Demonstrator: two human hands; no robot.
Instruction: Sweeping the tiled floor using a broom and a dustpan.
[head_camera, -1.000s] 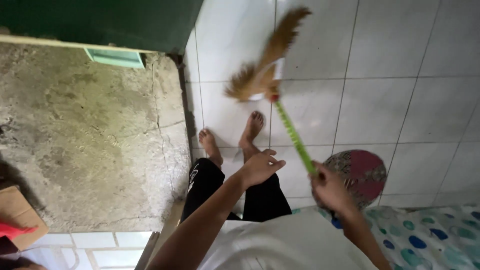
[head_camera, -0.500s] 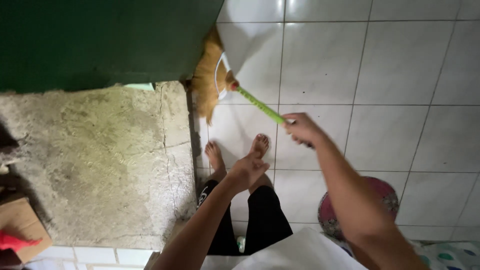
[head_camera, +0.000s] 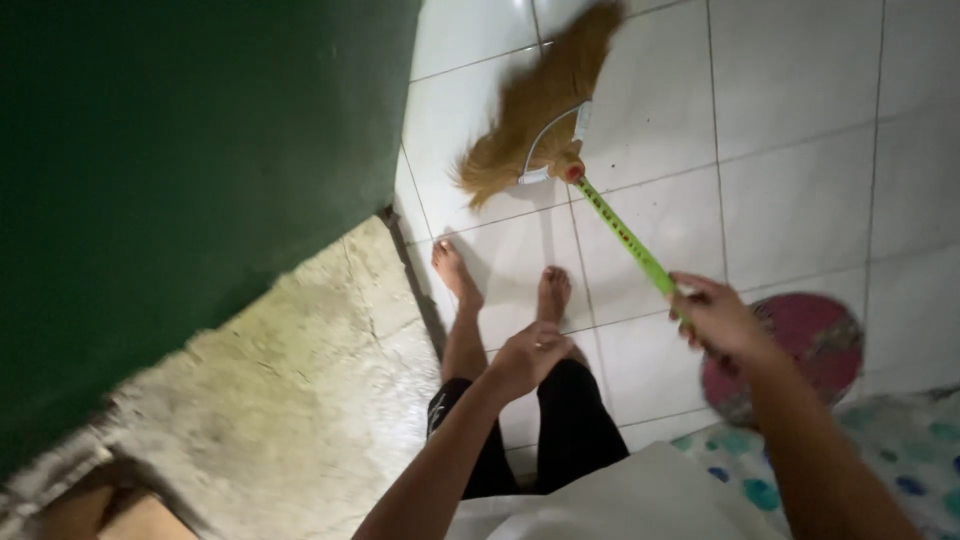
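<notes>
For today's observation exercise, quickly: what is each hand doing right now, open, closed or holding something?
Left hand: holds nothing, fingers loosely curled, hanging above the legs.
Right hand: closed around the green broom handle.

Green-handled broom, bristles on tile

- A door fills the upper left of the frame, with a rough concrete floor below it at lower left.
- A tiled floor takes the right half.
- The broom head lies on the tiles at upper centre; its handle slants down-right into the right hand.
- Two bare feet stand on the tiles at centre, below the broom head.
- The left hand hangs just below the feet.
- A round cushion lies behind the right hand, with a patterned cloth at lower right.
</notes>
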